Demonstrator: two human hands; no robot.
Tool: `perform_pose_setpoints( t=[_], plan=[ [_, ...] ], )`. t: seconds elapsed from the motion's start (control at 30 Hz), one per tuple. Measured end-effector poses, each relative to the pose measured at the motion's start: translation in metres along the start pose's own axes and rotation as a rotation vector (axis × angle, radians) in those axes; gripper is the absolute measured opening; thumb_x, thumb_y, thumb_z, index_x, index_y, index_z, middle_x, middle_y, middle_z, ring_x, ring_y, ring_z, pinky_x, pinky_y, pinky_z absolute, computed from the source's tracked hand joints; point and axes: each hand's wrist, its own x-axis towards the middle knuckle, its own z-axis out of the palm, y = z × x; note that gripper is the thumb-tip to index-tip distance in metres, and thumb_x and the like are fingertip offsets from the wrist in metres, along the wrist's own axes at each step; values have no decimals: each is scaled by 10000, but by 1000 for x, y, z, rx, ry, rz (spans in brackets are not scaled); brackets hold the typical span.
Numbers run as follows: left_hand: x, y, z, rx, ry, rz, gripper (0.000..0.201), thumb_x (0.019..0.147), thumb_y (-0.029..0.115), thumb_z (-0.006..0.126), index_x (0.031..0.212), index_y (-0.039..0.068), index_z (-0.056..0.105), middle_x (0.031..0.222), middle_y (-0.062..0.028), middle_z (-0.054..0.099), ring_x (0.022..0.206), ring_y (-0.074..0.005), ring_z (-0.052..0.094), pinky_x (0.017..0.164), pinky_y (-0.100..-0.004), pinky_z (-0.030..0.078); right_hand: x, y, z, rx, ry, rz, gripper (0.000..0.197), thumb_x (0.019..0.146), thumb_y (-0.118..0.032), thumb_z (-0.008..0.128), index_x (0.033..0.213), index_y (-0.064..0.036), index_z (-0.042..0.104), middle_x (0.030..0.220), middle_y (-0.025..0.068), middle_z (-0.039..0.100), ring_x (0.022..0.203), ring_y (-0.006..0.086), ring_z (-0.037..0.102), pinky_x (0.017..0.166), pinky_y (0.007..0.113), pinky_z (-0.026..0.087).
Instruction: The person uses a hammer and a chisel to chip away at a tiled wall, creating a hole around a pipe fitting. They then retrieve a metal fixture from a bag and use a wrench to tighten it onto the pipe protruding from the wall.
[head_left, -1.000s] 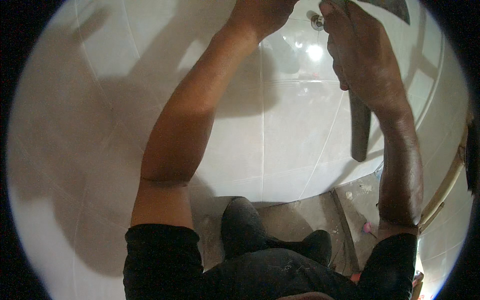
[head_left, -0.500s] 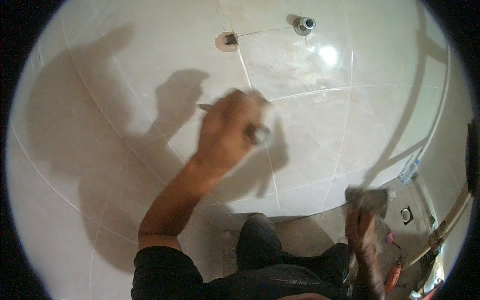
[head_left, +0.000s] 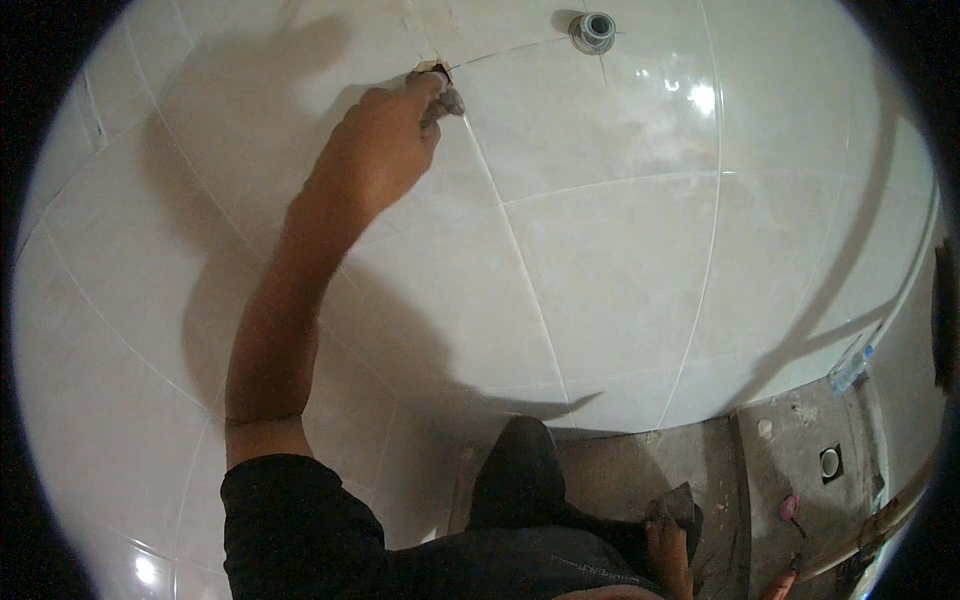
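Observation:
My left hand (head_left: 400,135) reaches up to the tiled wall (head_left: 610,260), its fingers closed at the rough-edged hole (head_left: 438,72) in a tile. Under those fingers a small, crumpled-looking grey piece (head_left: 449,103) shows; its kind is unclear. The fingertips cover part of the hole. Low by my right thigh, my right hand (head_left: 668,545) is closed on a flat grey tool with a broad blade (head_left: 680,503), like a scraper. My arm and body hide part of its handle.
A metal pipe fitting (head_left: 593,32) juts from the wall right of the hole. On the rough floor (head_left: 600,475) are a square drain opening (head_left: 831,463), a pink item (head_left: 790,508) on a cord and an orange tool (head_left: 780,585). A clear bottle (head_left: 851,370) stands by the wall.
My left hand has moved up and left from mid-wall to the hole. My right hand has drawn back, down and left, with the flat tool. The view has shifted slightly.

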Motion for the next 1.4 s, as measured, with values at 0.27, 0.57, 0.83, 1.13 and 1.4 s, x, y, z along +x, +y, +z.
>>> perform_pose_setpoints(
  t=[0.27, 0.57, 0.83, 1.13, 1.4],
  plan=[
    [-106, 54, 2, -824, -256, -387, 252, 1000, 307, 675, 935, 67, 636, 668, -18, 574, 614, -131, 541, 540, -375, 467, 11, -66, -33, 34, 102, 12, 488, 904, -231, 698, 1242, 94, 561, 1071, 290, 666, 1038, 415, 652, 886, 494, 523],
    [-299, 268, 168, -2102, -857, -1563, 172, 1000, 255, 587, 1053, 91, 585, 921, -83, 629, 822, -276, 627, 810, -465, 542, 22, -148, -56, 389, -6, 102, 470, 912, -294, 738, 1246, 24, 646, 1036, 178, 735, 898, 239, 659, 784, 423, 542],
    [-272, 324, 147, -1589, -1171, -254, 543, 1066, 473, 453, 1315, 26, 635, 1347, -153, 627, 1203, -262, 601, 1027, -434, 461, -59, -161, -90, 650, 191, 349, 421, 928, -347, 717, 1065, 42, 638, 920, 130, 690, 818, 221, 665, 712, 397, 534],
    [-47, 167, 201, -197, 423, 631, 409, 1053, 326, 563, 1429, 165, 567, 1466, -53, 568, 1357, -273, 525, 1086, -484, 437, -229, -7, -44, 278, 901, 1052, 488, 893, -319, 746, 1099, 111, 644, 977, 251, 714, 854, 324, 723, 777, 438, 568],
    [-47, 199, 234, 333, 422, 401, 543, 1041, 514, 502, 1557, 371, 406, 1587, 110, 435, 1422, -189, 455, 1067, -593, 385, -319, 131, 62, 183, 646, 1584, 414, 886, -280, 703, 1133, 50, 667, 1187, 279, 688, 1131, 415, 669, 918, 483, 546]
  ],
)
